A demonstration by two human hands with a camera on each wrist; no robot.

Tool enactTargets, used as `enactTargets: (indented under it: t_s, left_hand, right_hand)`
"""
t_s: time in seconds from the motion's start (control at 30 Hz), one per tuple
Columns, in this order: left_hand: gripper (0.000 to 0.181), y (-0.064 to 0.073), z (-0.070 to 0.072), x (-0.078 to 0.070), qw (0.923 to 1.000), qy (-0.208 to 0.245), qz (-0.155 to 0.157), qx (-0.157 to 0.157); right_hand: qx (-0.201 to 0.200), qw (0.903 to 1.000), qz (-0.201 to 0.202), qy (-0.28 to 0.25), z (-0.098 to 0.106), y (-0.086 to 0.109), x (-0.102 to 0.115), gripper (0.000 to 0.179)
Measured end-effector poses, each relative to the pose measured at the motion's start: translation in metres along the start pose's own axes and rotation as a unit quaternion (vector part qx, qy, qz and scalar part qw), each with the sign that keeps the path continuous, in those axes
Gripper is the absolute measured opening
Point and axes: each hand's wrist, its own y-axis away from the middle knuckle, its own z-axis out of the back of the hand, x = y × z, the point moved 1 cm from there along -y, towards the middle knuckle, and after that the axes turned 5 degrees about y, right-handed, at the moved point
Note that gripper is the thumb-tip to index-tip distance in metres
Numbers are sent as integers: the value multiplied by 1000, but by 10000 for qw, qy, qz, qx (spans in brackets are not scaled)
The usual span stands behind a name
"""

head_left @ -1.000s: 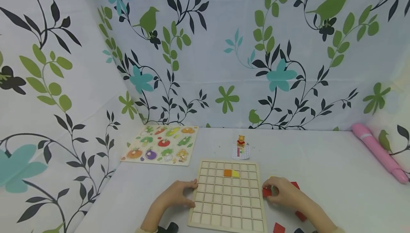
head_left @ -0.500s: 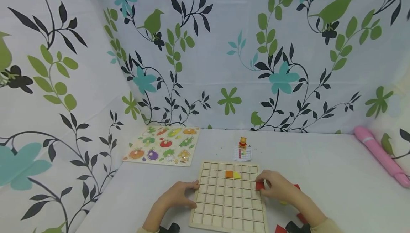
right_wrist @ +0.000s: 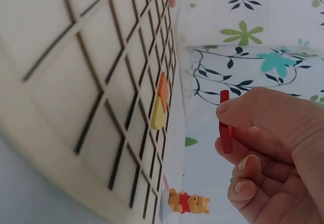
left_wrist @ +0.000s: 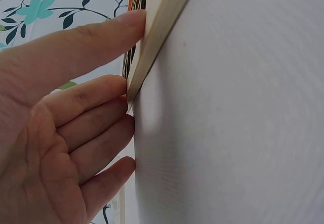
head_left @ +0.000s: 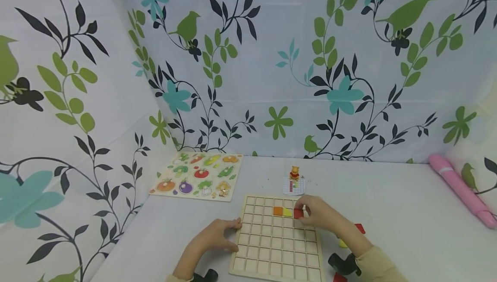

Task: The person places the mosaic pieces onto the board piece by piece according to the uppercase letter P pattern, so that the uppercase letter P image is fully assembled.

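A wooden grid board (head_left: 276, 242) lies flat on the white table. An orange square tile (head_left: 278, 211) and a yellow tile (head_left: 287, 212) sit side by side in its upper rows. My right hand (head_left: 320, 214) pinches a red tile (right_wrist: 226, 130) between thumb and fingers. In the right wrist view a gap shows between that tile and the board, just right of the yellow one. My left hand (head_left: 218, 235) rests against the board's left edge. Its thumb (left_wrist: 101, 39) touches the wooden rim, and the loosely extended fingers lie along the side.
Beyond the board stands a small bear figurine (head_left: 294, 173) by a printed grid card (head_left: 294, 186). A vegetable puzzle board (head_left: 198, 176) lies back left. Red tiles (head_left: 359, 228) and a yellow piece (head_left: 342, 243) lie right, partly under my forearm. A pink stick-like object (head_left: 462, 189) lies far right.
My right hand has carried the red tile from the table at the board's right, left and away over the board, to beside the yellow tile. My left hand stays at the edge.
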Motion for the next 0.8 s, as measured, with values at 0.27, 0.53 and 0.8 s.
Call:
enactTargets:
  t_s: [0.27, 0.53, 0.8]
  left_hand:
    - [63, 0, -1, 1, 10000, 25, 47, 13]
    - [63, -1, -1, 2, 10000, 37, 22, -13]
    - [63, -1, -1, 1, 10000, 19, 18, -20]
  right_hand:
    - [-208, 9989, 408, -38, -4, -19, 5, 15]
    - [-145, 9962, 799, 299, -14, -34, 6, 12]
    - [40, 9975, 700, 38, -20, -41, 10, 15]
